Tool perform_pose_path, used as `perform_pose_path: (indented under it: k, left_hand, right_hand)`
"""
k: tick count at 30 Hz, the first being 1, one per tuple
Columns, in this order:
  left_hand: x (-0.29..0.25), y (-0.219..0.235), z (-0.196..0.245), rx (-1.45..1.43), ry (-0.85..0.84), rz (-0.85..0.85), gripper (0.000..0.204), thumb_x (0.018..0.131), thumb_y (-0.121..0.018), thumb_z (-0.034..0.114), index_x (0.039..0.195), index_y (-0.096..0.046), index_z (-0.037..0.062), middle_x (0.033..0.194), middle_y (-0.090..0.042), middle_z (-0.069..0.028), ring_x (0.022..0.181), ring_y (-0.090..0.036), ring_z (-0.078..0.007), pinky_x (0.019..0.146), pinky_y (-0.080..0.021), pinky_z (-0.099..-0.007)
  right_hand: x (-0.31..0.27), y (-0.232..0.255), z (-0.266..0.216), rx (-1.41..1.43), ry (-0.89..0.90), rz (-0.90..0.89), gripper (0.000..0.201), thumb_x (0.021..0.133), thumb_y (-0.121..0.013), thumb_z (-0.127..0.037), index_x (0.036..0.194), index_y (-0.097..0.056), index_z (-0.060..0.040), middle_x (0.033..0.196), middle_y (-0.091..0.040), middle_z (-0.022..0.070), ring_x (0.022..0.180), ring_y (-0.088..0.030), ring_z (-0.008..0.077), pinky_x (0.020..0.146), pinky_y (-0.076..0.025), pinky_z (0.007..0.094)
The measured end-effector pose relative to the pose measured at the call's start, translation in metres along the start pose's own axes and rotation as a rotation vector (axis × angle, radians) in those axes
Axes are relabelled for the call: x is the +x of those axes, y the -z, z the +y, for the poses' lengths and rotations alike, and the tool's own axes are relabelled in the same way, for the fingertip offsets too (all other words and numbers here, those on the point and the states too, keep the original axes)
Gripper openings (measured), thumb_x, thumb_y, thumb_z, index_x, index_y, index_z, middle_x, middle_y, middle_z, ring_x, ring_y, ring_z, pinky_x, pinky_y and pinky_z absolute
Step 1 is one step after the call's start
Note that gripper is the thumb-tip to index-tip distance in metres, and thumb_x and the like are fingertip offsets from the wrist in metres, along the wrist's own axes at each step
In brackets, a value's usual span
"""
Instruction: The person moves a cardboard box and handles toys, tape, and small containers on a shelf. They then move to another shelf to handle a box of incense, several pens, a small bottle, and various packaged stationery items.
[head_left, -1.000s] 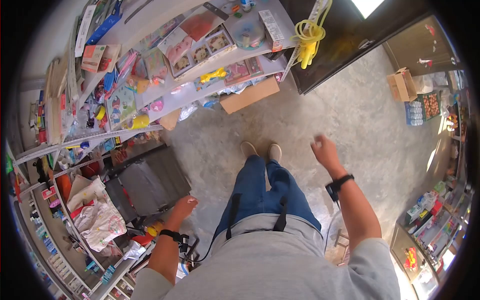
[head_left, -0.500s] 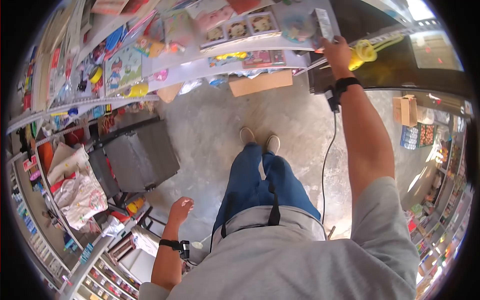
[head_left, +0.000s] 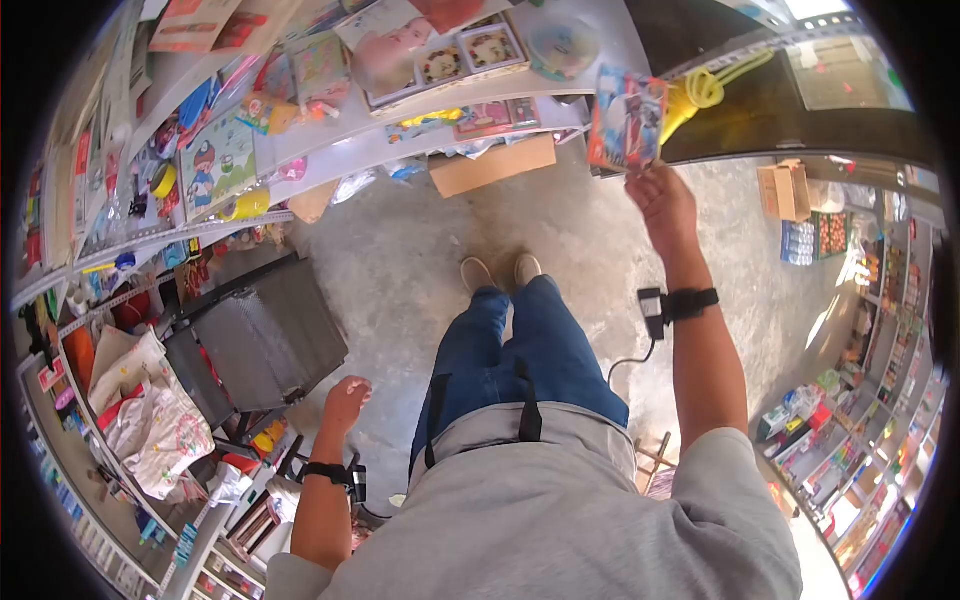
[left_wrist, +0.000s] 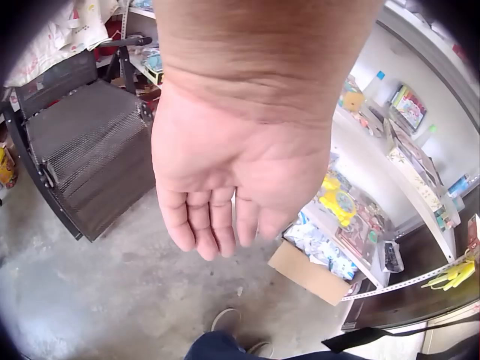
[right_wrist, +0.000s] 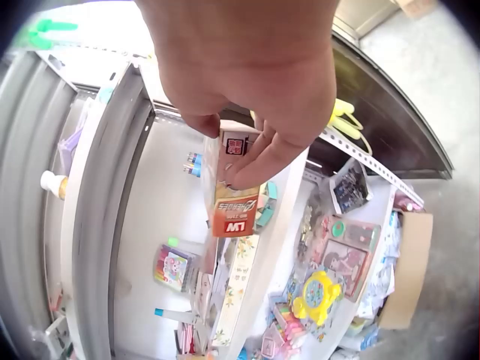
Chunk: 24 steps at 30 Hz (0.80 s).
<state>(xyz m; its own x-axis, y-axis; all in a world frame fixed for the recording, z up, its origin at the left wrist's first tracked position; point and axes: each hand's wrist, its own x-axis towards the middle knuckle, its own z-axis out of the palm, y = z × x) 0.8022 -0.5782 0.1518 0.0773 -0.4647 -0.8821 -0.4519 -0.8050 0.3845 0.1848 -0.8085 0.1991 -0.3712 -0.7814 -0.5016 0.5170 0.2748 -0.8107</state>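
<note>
My right hand (head_left: pixel 664 205) grips a flat toy box (head_left: pixel 627 122) by its lower end. The box's red and blue printed face, with a figure on it, shows in the head view. From the right wrist, its narrow side (right_wrist: pixel 236 199) carries orange and white print reading "HEROES" upside down, with thumb and fingers pinching the top. Beside the box, yellow tubing (head_left: pixel 695 95) hangs at the shelf end. My left hand (head_left: pixel 346 402) hangs low at my side, palm and relaxed fingers visible in the left wrist view, holding nothing.
White shelves (head_left: pixel 560 105) with toys and packets run along the front and left. A brown cardboard piece (head_left: pixel 495 166) sticks out from the lower shelf. A dark mesh chair (head_left: pixel 268 335) stands left. An open carton (head_left: pixel 785 192) is on the floor at right.
My right hand has gone from low at my side up to the shelf end, gripped the box there, and drawn it off the shelf toward me. The left hand stays low.
</note>
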Motion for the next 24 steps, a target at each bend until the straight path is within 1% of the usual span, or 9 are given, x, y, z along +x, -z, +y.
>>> perform_pose_path:
  k: [3, 7, 11, 12, 15, 18, 21, 22, 24]
  left_hand:
    - [0.011, 0.000, 0.027, 0.064, -0.071, -0.049, 0.026, 0.098, -0.061, 0.026, 0.110, -0.068, 0.0035, 0.099, -0.072, -0.0070, 0.090, -0.069, -0.0163, 0.081, -0.054, -0.0307]
    - [0.006, -0.013, 0.068, 0.085, -0.102, 0.004, 0.022, 0.095, -0.064, 0.020, 0.104, -0.069, 0.0009, 0.090, -0.071, -0.0067, 0.083, -0.067, -0.0138, 0.072, -0.051, -0.0267]
    - [0.002, -0.016, 0.079, 0.121, -0.140, -0.007, 0.022, 0.095, -0.064, 0.020, 0.103, -0.069, 0.0005, 0.091, -0.071, -0.0073, 0.083, -0.067, -0.0143, 0.073, -0.052, -0.0276]
    - [0.000, -0.017, 0.078, 0.117, -0.151, 0.003, 0.022, 0.095, -0.064, 0.020, 0.103, -0.070, 0.0004, 0.091, -0.071, -0.0073, 0.083, -0.067, -0.0143, 0.074, -0.052, -0.0279]
    - [-0.005, -0.017, 0.068, 0.094, -0.151, 0.042, 0.021, 0.094, -0.065, 0.019, 0.103, -0.070, 0.0005, 0.089, -0.072, -0.0071, 0.083, -0.068, -0.0148, 0.075, -0.053, -0.0286]
    - [-0.020, -0.018, 0.059, 0.120, -0.083, 0.057, 0.021, 0.094, -0.066, 0.019, 0.103, -0.070, 0.0003, 0.087, -0.071, -0.0065, 0.083, -0.068, -0.0145, 0.076, -0.054, -0.0293]
    - [-0.030, -0.023, 0.043, 0.104, -0.058, 0.057, 0.022, 0.094, -0.067, 0.020, 0.104, -0.070, 0.0003, 0.086, -0.071, -0.0065, 0.083, -0.068, -0.0142, 0.077, -0.054, -0.0296]
    - [-0.032, -0.026, 0.038, 0.106, -0.046, 0.066, 0.023, 0.094, -0.067, 0.021, 0.104, -0.070, 0.0003, 0.087, -0.072, -0.0068, 0.083, -0.068, -0.0143, 0.077, -0.054, -0.0295]
    - [-0.037, -0.030, 0.026, 0.114, -0.017, 0.082, 0.023, 0.094, -0.067, 0.021, 0.104, -0.070, 0.0003, 0.087, -0.072, -0.0074, 0.082, -0.068, -0.0146, 0.077, -0.053, -0.0293]
  right_hand:
    - [-0.033, 0.005, 0.007, -0.052, -0.071, -0.028, 0.037, 0.099, -0.061, -0.023, 0.125, -0.060, 0.0041, 0.105, -0.070, 0.0128, 0.093, -0.071, 0.0247, 0.086, -0.059, 0.0365]
    - [-0.037, -0.001, 0.005, -0.205, -0.013, 0.041, 0.040, 0.095, -0.067, -0.021, 0.124, -0.060, 0.0061, 0.106, -0.070, 0.0141, 0.087, -0.072, 0.0219, 0.078, -0.060, 0.0337]
    - [-0.003, -0.023, -0.003, -0.453, 0.381, 0.193, 0.043, 0.092, -0.073, -0.023, 0.119, -0.060, 0.0077, 0.093, -0.072, 0.0119, 0.082, -0.072, 0.0167, 0.074, -0.057, 0.0289]
    - [0.018, -0.024, -0.001, -0.549, 0.486, 0.270, 0.046, 0.087, -0.078, -0.028, 0.114, -0.062, 0.0069, 0.088, -0.073, 0.0141, 0.078, -0.072, 0.0202, 0.074, -0.056, 0.0322]
    - [0.059, -0.054, -0.021, -0.768, 0.707, 0.386, 0.047, 0.083, -0.079, -0.029, 0.111, -0.064, 0.0059, 0.091, -0.073, 0.0208, 0.081, -0.073, 0.0321, 0.077, -0.056, 0.0399]
    - [0.116, -0.066, -0.022, -0.918, 0.814, 0.412, 0.047, 0.081, -0.077, -0.029, 0.109, -0.065, 0.0066, 0.094, -0.072, 0.0258, 0.087, -0.071, 0.0426, 0.082, -0.055, 0.0465]
    - [0.156, -0.071, -0.017, -1.016, 0.752, 0.498, 0.048, 0.080, -0.076, -0.030, 0.109, -0.066, 0.0073, 0.097, -0.072, 0.0276, 0.093, -0.070, 0.0446, 0.085, -0.054, 0.0494]
    - [0.162, -0.071, -0.017, -1.056, 0.701, 0.490, 0.055, 0.080, -0.077, -0.034, 0.113, -0.066, 0.0081, 0.101, -0.071, 0.0294, 0.097, -0.070, 0.0444, 0.088, -0.054, 0.0496]
    - [0.168, -0.066, -0.014, -1.079, 0.703, 0.466, 0.059, 0.080, -0.077, -0.036, 0.115, -0.065, 0.0087, 0.103, -0.071, 0.0303, 0.099, -0.070, 0.0446, 0.089, -0.054, 0.0489]
